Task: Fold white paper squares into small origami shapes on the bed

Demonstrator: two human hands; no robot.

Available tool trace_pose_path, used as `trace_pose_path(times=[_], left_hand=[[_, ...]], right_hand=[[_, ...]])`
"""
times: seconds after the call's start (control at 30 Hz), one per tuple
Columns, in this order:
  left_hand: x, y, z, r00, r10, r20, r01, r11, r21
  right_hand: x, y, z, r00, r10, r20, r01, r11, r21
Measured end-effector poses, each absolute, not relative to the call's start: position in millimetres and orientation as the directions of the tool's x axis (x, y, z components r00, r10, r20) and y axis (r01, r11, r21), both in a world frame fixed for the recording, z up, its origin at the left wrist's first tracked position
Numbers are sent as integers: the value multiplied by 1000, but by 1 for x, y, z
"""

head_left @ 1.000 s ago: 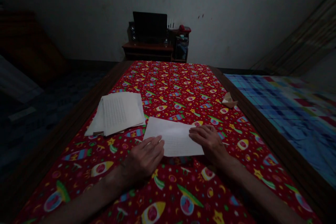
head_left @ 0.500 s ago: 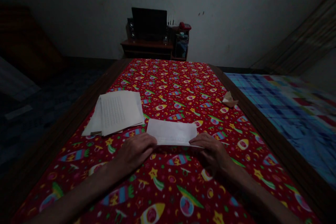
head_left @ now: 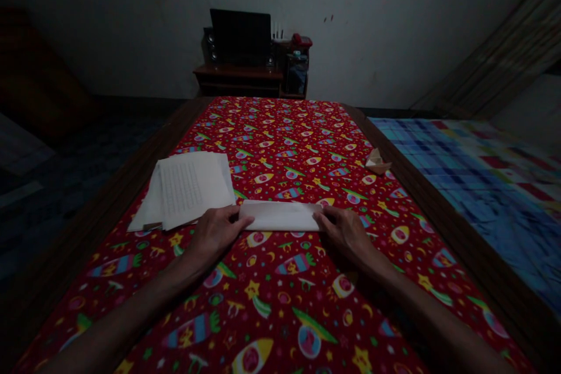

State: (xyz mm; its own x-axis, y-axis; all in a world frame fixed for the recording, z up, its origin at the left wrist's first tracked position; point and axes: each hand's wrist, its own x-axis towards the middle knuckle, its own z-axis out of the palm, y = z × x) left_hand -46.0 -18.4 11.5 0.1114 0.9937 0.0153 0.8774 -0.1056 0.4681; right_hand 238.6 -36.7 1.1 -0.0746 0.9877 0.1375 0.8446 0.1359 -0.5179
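Observation:
A white sheet of paper [head_left: 280,216], folded into a narrow strip, lies crosswise on the red patterned tablecloth [head_left: 284,315]. My left hand [head_left: 220,227] grips its left end, with the thumb on top near the front edge. At the opposite end my right hand [head_left: 346,228] pinches the paper between thumb and fingers. Both hands are closed on it, and parts of the fingers are hidden behind the strip. Just beyond my left hand rests a stack of papers [head_left: 195,187], the top sheet covered with lines of writing.
A small folded paper piece [head_left: 377,162] sits near the table's right edge. Past the far end stand a dark monitor [head_left: 241,38] with speakers and a red telephone [head_left: 301,41] on a wooden desk [head_left: 239,74]. A bed with a blue plaid cover [head_left: 429,152] is to the right.
The paper strip has become narrower, its near edge folded away from me. Both hands have moved slightly forward with it, thumbs now on top. The camera view has shifted a little.

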Motion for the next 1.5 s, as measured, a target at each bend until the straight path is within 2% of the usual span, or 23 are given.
trace_pose_path(times=[0.1, 0.23, 0.3, 0.43, 0.5, 0.6, 0.7, 0.8, 0.83, 0.9, 0.97, 1.07, 1.13, 1.23, 1.37, 1.43, 1.5], left_hand=[[-45, -15, 13, 121, 992, 20, 915, -120, 384], [-44, -14, 12, 144, 988, 50, 942, -152, 299], [-43, -16, 11, 165, 980, 113, 952, -189, 240], [-39, -23, 7, 367, 862, 350, 900, -425, 102], [-32, -26, 4, 504, 766, 399, 820, -569, 58], [-19, -32, -2, 643, 663, 382, 699, -713, 61], [-11, -36, -6, 669, 653, 356, 668, -738, 100], [-12, -37, -3, 656, 661, 364, 676, -729, 106], [-14, -37, -1, 654, 660, 370, 676, -729, 107], [-16, -37, 5, 649, 657, 384, 665, -735, 133], [-18, -36, 10, 640, 648, 412, 635, -749, 190], [-18, -39, 19, 635, 607, 478, 548, -790, 276], [-18, -43, 26, 638, 559, 529, 489, -825, 282], [-16, -49, 41, 607, 469, 641, 453, -868, 206], [-9, -47, 60, 549, 398, 735, 425, -890, 164], [-7, -43, 63, 507, 379, 774, 408, -897, 172], [-7, -40, 62, 490, 365, 792, 400, -901, 168]], right_hand=[[240, -36, -2, -127, 975, 184, 873, 198, -445], [241, -37, -7, -146, 969, 201, 870, 223, -440], [241, -38, -7, -142, 969, 201, 870, 219, -441], [240, -38, -6, -147, 967, 206, 865, 227, -448], [239, -37, -5, -149, 966, 212, 869, 230, -439], [239, -37, -7, -141, 967, 210, 882, 219, -417], [240, -36, -10, -153, 959, 238, 868, 246, -431], [241, -41, -9, -206, 874, 441, 822, 399, -407], [240, -45, -7, -255, 807, 533, 800, 485, -352], [237, -55, 1, -408, 630, 660, 736, 655, -170], [233, -67, 12, -573, 496, 652, 644, 765, -16], [226, -86, 28, -688, 419, 593, 573, 815, 88], [224, -96, 35, -719, 395, 572, 544, 832, 110], [224, -103, 39, -704, 426, 568, 541, 840, 41], [235, -99, 41, -524, 529, 667, 679, 732, -47], [242, -95, 48, -483, 521, 704, 717, 696, -23], [247, -95, 56, -537, 468, 702, 706, 705, 70]])
